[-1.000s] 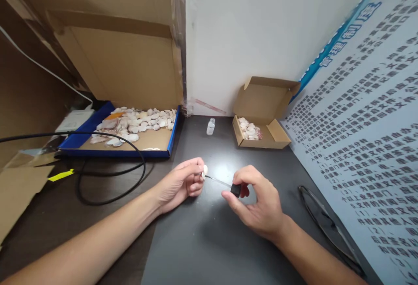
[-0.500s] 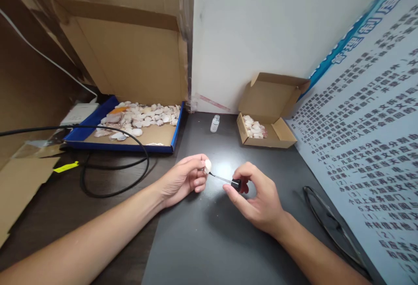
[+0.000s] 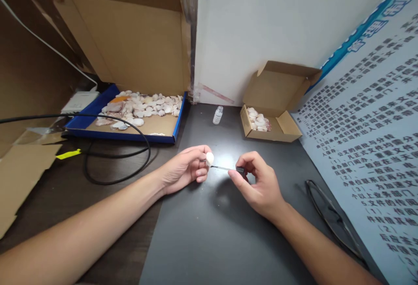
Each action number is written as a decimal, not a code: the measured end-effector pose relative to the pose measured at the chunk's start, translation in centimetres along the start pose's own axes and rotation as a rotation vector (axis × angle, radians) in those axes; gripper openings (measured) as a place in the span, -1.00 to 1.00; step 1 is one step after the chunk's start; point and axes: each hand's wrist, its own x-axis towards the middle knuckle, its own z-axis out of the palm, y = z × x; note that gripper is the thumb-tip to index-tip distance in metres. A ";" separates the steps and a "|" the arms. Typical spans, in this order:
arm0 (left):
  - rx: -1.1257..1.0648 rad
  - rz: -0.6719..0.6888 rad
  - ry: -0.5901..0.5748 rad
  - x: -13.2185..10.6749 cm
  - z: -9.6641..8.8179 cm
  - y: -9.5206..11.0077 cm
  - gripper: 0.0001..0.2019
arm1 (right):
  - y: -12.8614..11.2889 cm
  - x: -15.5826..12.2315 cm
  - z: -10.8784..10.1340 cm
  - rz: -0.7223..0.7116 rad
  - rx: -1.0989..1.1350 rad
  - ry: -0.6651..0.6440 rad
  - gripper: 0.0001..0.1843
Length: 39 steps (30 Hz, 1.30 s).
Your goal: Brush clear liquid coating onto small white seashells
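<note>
A small white seashell [image 3: 210, 159] is pinched between the thumb and fingers of my left hand [image 3: 188, 169]. My right hand [image 3: 259, 184] grips the black cap of a brush applicator [image 3: 240, 171]. From the cap a thin stem runs left, and its dark tip lies at the lower edge of the shell; whether it touches cannot be told. Beyond my hands, a small clear glass bottle [image 3: 217, 115] with a white label stands uncapped on the dark grey mat [image 3: 196, 241].
At the back left, a blue-edged tray [image 3: 130, 136] holds many shells. An open cardboard box [image 3: 272, 135] with more shells stands at the back right. A black cable [image 3: 114, 181] loops left of my hands; eyeglasses [image 3: 333, 215] lie at the right by a printed sheet [image 3: 369, 145].
The view has shifted slightly, with the scene sitting higher. My left hand has turned the shell to show more of its face, and the applicator's cap has tilted in my right fingers.
</note>
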 end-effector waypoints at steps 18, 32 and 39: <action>0.028 -0.035 -0.004 0.1 -0.1 0.1 -0.91 | 0.5 -0.3 0.3 0.164 0.161 0.015 -0.83; 0.040 -0.056 0.008 0.0 0.1 0.2 -0.89 | 0.1 -0.1 0.1 0.170 0.190 0.022 -0.82; 0.051 -0.047 -0.004 -0.1 0.4 0.2 -0.90 | 0.3 0.2 0.4 0.281 0.324 0.034 -0.77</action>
